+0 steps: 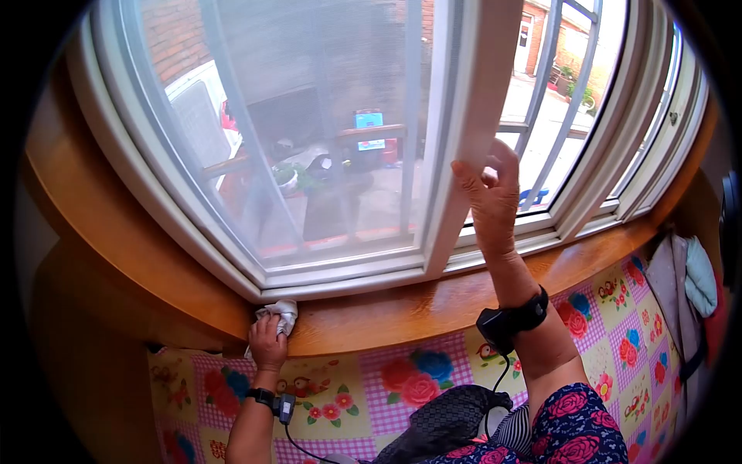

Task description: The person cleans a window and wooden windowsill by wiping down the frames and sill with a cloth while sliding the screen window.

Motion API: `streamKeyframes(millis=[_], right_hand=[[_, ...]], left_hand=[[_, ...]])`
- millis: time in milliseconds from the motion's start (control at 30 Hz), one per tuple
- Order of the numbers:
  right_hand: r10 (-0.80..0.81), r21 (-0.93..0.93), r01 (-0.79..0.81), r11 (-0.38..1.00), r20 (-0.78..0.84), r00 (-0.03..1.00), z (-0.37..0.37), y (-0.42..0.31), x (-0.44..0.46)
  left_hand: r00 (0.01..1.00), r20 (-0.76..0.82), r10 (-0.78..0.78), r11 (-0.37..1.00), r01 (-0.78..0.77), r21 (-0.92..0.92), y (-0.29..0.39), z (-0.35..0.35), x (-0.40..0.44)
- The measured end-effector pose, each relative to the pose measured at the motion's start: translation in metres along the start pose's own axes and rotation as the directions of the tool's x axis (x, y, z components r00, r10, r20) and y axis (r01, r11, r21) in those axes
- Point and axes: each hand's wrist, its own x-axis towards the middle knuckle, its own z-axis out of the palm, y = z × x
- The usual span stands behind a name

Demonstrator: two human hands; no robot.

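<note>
My left hand is closed on a crumpled whitish cloth, which rests on the wooden sill at the lower left corner of the window. Higher up and to the right, my right hand has its fingers curled around the edge of the white window frame, with the thumb on the frame's front face. A mesh screen fills the panel left of that frame. Black straps with small devices and cables sit on both forearms.
A flowered, checked cover lies below the sill. Grey and pale blue fabrics hang at the far right. Metal bars stand outside the window, with a courtyard beyond. A dark textured cloth is at the bottom centre.
</note>
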Motion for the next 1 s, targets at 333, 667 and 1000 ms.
streamKeyframes(millis=[333, 667, 1000], right_hand=[[-0.047, -0.078, 0.048, 0.996, 0.01, 0.999, -0.003, 0.001, -0.002], [-0.135, -0.18, 0.141, 0.973, 0.047, 0.99, -0.005, -0.004, 0.001], [-0.131, -0.138, 0.136, 0.981, 0.043, 0.99, -0.002, -0.008, -0.001]], left_hand=[[1.0, -0.017, 0.009, 1.0, -0.009, 0.002, 0.004, -0.006, 0.002], [1.0, 0.009, -0.017, 1.0, 0.016, 0.017, 0.004, -0.004, 0.0], [1.0, -0.011, -0.01, 1.0, 0.01, 0.02, 0.001, -0.002, -0.001]])
